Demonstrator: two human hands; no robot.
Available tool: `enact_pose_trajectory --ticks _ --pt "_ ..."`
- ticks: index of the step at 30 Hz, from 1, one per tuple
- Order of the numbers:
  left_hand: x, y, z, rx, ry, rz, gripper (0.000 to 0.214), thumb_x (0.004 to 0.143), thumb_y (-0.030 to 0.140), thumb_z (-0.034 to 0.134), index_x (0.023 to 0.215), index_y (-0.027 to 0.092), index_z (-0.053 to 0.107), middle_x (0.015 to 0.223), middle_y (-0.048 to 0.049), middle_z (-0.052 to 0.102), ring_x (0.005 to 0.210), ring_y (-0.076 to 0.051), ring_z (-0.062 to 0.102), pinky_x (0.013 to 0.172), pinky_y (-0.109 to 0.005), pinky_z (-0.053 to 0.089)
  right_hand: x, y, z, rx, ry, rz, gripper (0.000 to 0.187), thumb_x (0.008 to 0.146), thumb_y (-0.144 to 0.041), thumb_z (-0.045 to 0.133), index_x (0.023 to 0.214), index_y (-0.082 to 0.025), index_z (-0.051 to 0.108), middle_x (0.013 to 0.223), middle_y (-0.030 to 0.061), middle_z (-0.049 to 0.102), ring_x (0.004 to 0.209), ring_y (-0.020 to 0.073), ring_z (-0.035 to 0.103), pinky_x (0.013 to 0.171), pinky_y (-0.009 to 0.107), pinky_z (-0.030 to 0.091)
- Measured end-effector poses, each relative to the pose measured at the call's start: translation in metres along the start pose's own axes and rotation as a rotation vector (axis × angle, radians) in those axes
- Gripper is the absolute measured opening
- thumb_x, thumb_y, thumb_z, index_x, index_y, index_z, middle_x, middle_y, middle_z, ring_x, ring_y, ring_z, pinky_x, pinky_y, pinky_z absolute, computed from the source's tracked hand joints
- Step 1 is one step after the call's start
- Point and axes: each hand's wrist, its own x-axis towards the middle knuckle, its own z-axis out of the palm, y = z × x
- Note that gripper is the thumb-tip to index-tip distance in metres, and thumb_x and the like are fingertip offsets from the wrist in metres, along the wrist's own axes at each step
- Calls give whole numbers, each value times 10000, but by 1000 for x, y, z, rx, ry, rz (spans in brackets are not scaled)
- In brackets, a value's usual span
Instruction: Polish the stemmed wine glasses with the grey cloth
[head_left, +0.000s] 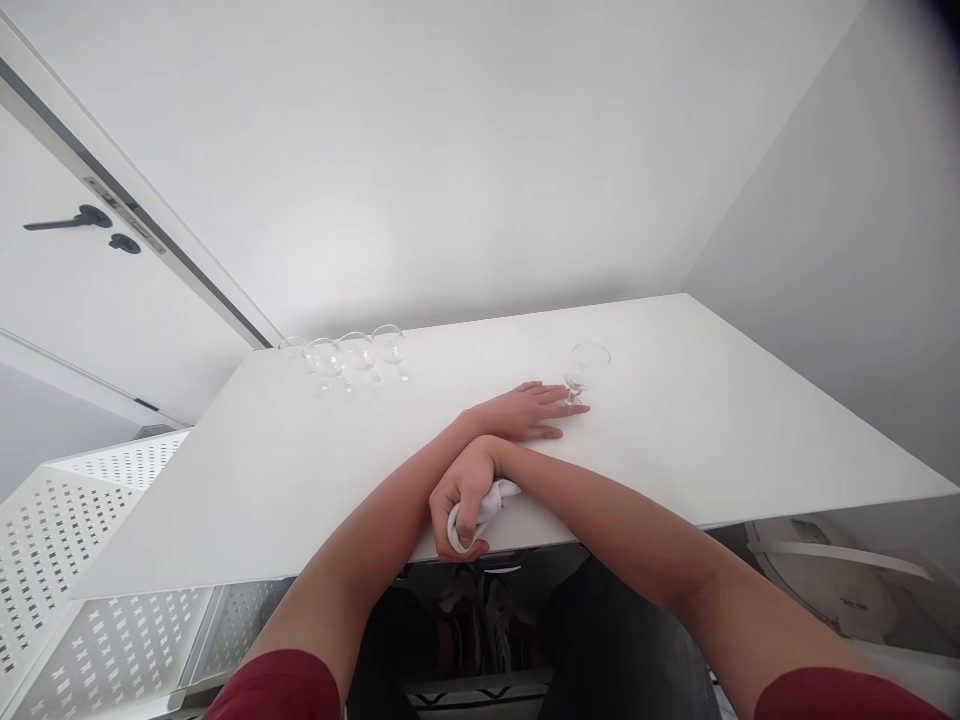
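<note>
Steady clear, round-bowled stemmed glass (pixel 586 368) lightly with flat, spread, unclosed left grip (pixel 525 408), clasping bunched white cloth (pixel 493 502) in curled right grip (pixel 463 490).

Bright, diffuse light fills the room from a source out of view, strongest on the left of the back wall (pixel 450 150) and greyer on the side wall (pixel 847 250). A soft shadow lines the wall behind the bench (pixel 262 480); below it, dimness swallows detail. The row of glasses (pixel 356 350) nearly washes out. Wide-angle distortion stretches the edges; dark blur clips the top right corner.
</note>
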Motion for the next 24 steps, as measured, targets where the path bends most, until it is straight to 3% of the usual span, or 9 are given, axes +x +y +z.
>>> enact_pose_trajectory --ticks 6,8,11,13,16,18,21,24 --pt "-16 -2 2 99 62 -119 493 1088 423 348 1554 354 493 1613 -50 509 1530 -257 409 1266 -497 250 -4 -3 -1 -18 62 -2 334 965 -487 659 767 -218 670 792 21 589 789 180 567 874 278 483" --pt "-36 -3 3 126 98 -202 478 1085 404 365 1530 340 524 1605 -53 521 1512 -254 436 1245 -475 303 -6 -3 -2 -45 107 -26 344 969 -490 653 768 -212 677 794 26 605 791 182 576 874 281 481" --pt "-87 3 5 179 170 -383 478 1068 344 397 1526 311 528 1631 -57 486 1520 -256 423 1252 -469 309 -12 0 -3 -111 203 -55 370 948 -523 671 776 -196 695 804 43 638 797 193 601 868 296 488" --pt "-130 11 8 216 208 -534 496 1036 327 451 1523 285 532 1632 -66 482 1519 -271 419 1252 -470 310 -17 5 -4 -173 404 -125 373 927 -524 698 789 -178 712 807 52 650 787 195 602 850 308 490" --pt "-191 26 12 247 319 -747 536 965 377 570 1487 255 569 1578 -91 541 1468 -305 465 1221 -479 348 -24 12 -3 -219 963 -403 371 911 -507 710 796 -154 723 838 62 655 804 192 586 829 318 480" --pt "-218 32 13 281 464 -918 467 984 333 512 1433 258 614 1523 -100 589 1420 -325 496 1185 -519 367 -27 14 -1 -196 1330 -562 367 912 -507 693 818 -155 728 876 57 649 805 176 565 799 301 466" --pt "-234 30 14 282 664 -1153 429 969 305 498 1362 236 654 1474 -125 621 1368 -383 499 1125 -575 390 -31 14 1 -121 1680 -557 366 923 -531 667 911 -179 764 884 32 636 760 142 532 715 255 431" --pt "-233 25 12 241 786 -1257 399 922 298 547 1285 229 698 1446 -155 615 1350 -417 481 1103 -613 392 -37 15 0 -2 1826 -432 454 898 -619 665 926 -183 789 852 39 669 754 148 569 694 254 443"
